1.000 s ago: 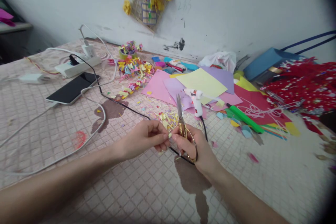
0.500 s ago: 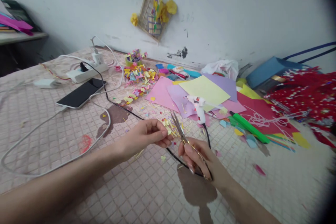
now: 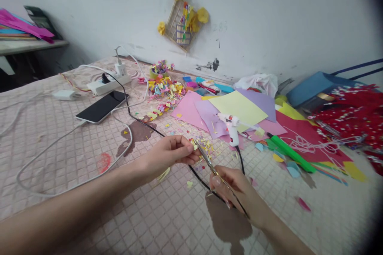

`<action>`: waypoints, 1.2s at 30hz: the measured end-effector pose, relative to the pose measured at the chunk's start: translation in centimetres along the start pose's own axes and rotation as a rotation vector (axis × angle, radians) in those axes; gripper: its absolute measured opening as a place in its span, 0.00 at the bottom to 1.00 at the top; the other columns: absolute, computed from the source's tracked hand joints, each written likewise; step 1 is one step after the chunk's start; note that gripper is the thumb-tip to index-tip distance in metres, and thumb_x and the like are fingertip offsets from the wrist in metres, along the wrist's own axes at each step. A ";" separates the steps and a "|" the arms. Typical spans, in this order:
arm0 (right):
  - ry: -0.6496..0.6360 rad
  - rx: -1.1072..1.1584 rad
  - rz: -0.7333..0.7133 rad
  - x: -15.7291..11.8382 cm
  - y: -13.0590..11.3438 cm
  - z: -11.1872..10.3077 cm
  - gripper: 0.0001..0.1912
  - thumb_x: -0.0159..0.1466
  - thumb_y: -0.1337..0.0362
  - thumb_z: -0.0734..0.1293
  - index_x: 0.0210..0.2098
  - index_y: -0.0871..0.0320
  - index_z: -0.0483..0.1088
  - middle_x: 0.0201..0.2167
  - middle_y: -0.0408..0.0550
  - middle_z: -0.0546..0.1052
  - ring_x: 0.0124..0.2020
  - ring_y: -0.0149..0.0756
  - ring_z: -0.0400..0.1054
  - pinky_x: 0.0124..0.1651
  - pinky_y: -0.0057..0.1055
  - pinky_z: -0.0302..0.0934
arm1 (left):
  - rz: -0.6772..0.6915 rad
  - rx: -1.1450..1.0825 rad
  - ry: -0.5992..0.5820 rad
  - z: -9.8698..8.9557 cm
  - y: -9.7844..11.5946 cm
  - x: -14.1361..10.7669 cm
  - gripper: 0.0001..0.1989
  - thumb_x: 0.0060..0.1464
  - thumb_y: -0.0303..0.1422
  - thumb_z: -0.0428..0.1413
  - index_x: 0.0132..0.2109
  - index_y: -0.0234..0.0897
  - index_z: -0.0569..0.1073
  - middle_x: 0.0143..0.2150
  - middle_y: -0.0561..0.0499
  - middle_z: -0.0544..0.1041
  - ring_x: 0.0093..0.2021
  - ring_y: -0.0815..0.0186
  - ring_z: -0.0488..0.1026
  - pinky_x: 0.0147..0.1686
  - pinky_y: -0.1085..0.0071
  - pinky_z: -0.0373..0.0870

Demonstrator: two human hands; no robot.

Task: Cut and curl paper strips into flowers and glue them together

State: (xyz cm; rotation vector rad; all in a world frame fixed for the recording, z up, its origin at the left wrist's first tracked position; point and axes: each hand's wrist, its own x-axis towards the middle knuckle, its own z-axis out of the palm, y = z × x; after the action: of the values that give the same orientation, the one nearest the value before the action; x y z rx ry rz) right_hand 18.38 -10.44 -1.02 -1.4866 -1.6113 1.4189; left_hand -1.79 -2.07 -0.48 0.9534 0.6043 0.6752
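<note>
My left hand (image 3: 173, 153) is closed in a pinch at the middle of the table, with a small pale-yellow paper piece (image 3: 195, 147) at its thumb and fingertips. My right hand (image 3: 236, 189) grips a pair of gold-handled scissors (image 3: 207, 159). Their blades point up and left, with the tips at the paper piece by my left fingertips. The blades look nearly closed and are seen edge-on; whether they touch the paper I cannot tell. Tiny paper clippings (image 3: 209, 146) lie scattered just behind the blades.
A white glue gun (image 3: 232, 129) rests by coloured paper sheets (image 3: 239, 105); its black cord (image 3: 199, 177) runs under my hands. Left are a phone (image 3: 101, 107) and a power strip (image 3: 109, 83). Paper cutouts (image 3: 164, 87) are heaped behind; a green cutter-like tool (image 3: 291, 153) lies right.
The scissors have turned edge-on, their blades have closed together, and the tips have come to the paper at my left fingertips. The whole view has shifted slightly.
</note>
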 end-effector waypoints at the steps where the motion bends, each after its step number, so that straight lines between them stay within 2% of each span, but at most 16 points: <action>1: 0.002 -0.004 -0.004 0.0 -0.1 0.0 0.23 0.61 0.45 0.60 0.23 0.58 0.57 0.18 0.36 0.54 0.19 0.24 0.47 0.20 0.24 0.43 | 0.000 -0.006 0.005 0.1 0.0 0.0 0.10 0.50 0.33 0.61 0.31 0.31 0.68 0.32 0.49 0.77 0.34 0.69 0.75 0.39 0.71 0.68; 36: 0.036 -0.112 -0.020 0.0 -0.8 0.0 0.24 0.62 0.44 0.58 0.21 0.57 0.54 0.17 0.37 0.54 0.19 0.26 0.48 0.21 0.26 0.42 | 0.007 -0.003 0.047 0.2 0.0 -0.1 0.09 0.51 0.32 0.60 0.31 0.31 0.67 0.31 0.50 0.77 0.32 0.70 0.74 0.39 0.70 0.68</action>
State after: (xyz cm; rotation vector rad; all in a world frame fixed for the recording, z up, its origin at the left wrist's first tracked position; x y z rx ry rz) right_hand 18.13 -10.34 -0.30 -1.5458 -1.7032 1.3021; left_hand -1.72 -2.28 -0.41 0.9388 0.6414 0.7063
